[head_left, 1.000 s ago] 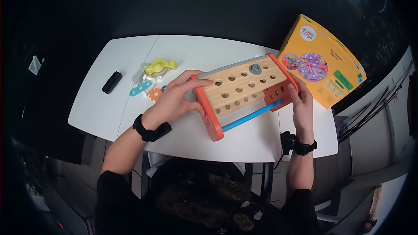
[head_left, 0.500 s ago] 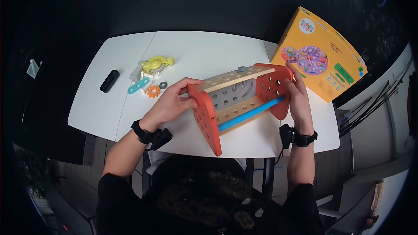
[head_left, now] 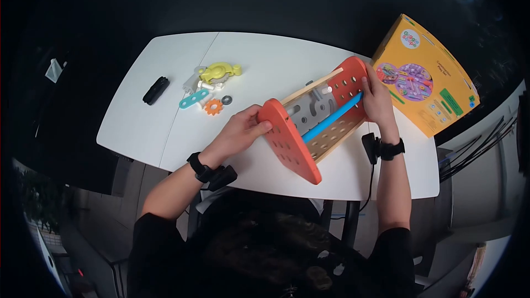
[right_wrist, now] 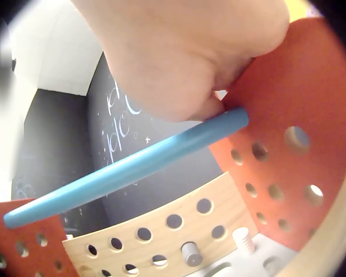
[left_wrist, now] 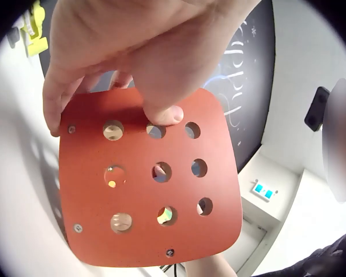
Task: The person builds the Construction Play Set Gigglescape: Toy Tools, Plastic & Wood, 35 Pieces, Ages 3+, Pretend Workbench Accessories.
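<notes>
Both hands hold a toy workbench, tilted above the white table [head_left: 254,171]. Its two orange-red side panels [head_left: 290,143] have rows of round holes, and a blue rod [head_left: 334,117] runs between them. The left hand [head_left: 234,135] pinches the upper edge of the left panel, thumb on the outer face beside a hole in the left wrist view. At the far end, the right hand [head_left: 381,102] grips the right panel near the rod's end. Inside show a grey slotted panel [head_left: 305,109], a perforated wooden board [right_wrist: 155,228], a grey screw [right_wrist: 191,254] and a white screw [right_wrist: 244,239].
Left of the workbench lie a yellow-green toy piece [head_left: 220,70], a teal strip with holes [head_left: 194,99], an orange gear [head_left: 213,107] and a grey ring [head_left: 226,100]. A black object [head_left: 156,90] lies farther left. A yellow toy box [head_left: 428,107] stands at the right.
The workbench has been tipped over in both hands: its wooden top faced up, and now its inside with the grey panel shows. The head view has shifted a little.
</notes>
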The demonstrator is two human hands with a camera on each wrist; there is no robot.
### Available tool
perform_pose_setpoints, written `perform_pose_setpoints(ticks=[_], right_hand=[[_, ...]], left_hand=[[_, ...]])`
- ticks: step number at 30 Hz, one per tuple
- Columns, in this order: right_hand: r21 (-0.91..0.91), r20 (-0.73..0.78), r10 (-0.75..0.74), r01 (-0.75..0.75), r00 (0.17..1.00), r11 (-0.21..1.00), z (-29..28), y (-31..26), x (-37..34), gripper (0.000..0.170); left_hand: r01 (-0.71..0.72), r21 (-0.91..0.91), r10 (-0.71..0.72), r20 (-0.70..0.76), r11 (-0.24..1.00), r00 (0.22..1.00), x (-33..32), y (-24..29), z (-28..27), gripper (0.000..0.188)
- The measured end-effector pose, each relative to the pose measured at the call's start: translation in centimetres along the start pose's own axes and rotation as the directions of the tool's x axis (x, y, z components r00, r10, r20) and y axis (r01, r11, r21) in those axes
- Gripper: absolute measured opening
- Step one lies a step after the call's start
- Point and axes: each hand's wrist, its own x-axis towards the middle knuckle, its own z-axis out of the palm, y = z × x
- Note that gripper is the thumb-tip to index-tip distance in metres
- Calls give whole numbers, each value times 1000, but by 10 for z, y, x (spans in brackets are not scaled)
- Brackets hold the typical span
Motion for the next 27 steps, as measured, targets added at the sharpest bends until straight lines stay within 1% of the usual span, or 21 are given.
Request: perform_pose_setpoints(ticks=[2,3,4,5,6,7,8,9,10,12,13,15,16,18,19,20,21,22,23,25,27], right_hand=[[-148,31,-21,26,999,989,2,-11,12,39],[-145,33,-24,28,999,989,5,-16,16,39],[-228,46,-60,69,997,971,8,-21,20,39],[-310,62,-93,108,994,944,10,-24,25,39],[-311,64,-93,109,994,944,13,-22,32,39],[-313,91,-141,163,986,936,17,-21,38,40],[-313,121,-188,217,975,925,21,-19,43,40],[-312,127,-188,219,974,924,24,-18,46,40],[-321,149,-183,223,972,920,26,-19,50,40],[-330,173,-181,230,968,916,28,-20,53,40],[-317,185,-167,220,968,923,27,-21,54,40],[-304,199,-153,210,968,929,26,-24,54,40],[-285,204,-154,209,967,935,25,-26,53,40],[-271,207,-157,211,966,939,24,-27,54,40],[-188,200,-197,235,960,954,23,-26,53,39],[-106,188,-236,258,953,960,21,-25,52,38],[-118,186,-234,259,954,959,20,-24,52,38],[-7,158,-317,322,935,947,19,-25,50,38],[103,122,-395,384,911,918,17,-26,48,37],[113,145,-385,372,911,922,11,-30,43,36],[92,80,-462,455,883,886,9,-38,32,33]], left_hand=[[11,55,-9,-24,998,1000,-1,1,-1,34],[17,105,-13,-41,994,999,-2,1,-2,34],[18,106,-13,-42,994,999,-2,1,-3,34],[13,160,-8,-36,987,999,-3,1,-4,32],[9,212,-3,-29,977,1000,-4,1,-5,30],[12,210,-6,-30,978,1000,-5,3,-6,30],[-58,325,57,13,944,998,-6,6,-8,29],[-130,432,115,61,892,991,-6,9,-10,28],[-125,430,113,55,894,992,-6,13,-14,28],[-200,626,113,175,754,978,-2,21,-27,30],[-197,625,112,172,756,979,3,22,-37,30],[-254,722,182,179,643,967,14,22,-61,31],[-253,721,182,177,645,967,22,16,-74,31],[-145,871,291,3,469,957,37,2,-94,25],[-150,869,297,4,472,955,37,4,-96,25],[-1,904,176,-82,427,981,40,7,-97,25],[142,921,59,-175,364,983,42,9,-97,25],[100,947,63,-125,305,990,44,5,-100,24],[95,945,68,-122,314,990,47,-3,-103,24],[33,976,61,-48,215,997,52,-13,-104,22],[55,978,42,-64,200,997,55,-19,-102,22]])
